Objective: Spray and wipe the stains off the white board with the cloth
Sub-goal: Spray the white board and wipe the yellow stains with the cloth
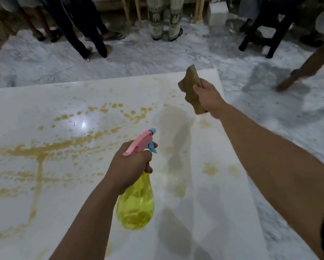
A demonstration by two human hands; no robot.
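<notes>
The white board (67, 212) lies flat on the floor and fills the lower left of the head view. Yellow-brown stains (45, 149) run across its left and middle; fainter patches sit near its right edge. My left hand (130, 166) grips the neck of a spray bottle (136, 205) with a yellow body, a pink head and a blue nozzle pointing away from me over the board. My right hand (209, 98) holds a crumpled brownish cloth (191, 89) in the air above the board's far right corner.
Marble floor (270, 109) surrounds the board. Several people's legs (93, 34) stand along the far side. A dark stool (266, 34) stands at the back right, and a wooden leg (307, 66) slants in from the right edge.
</notes>
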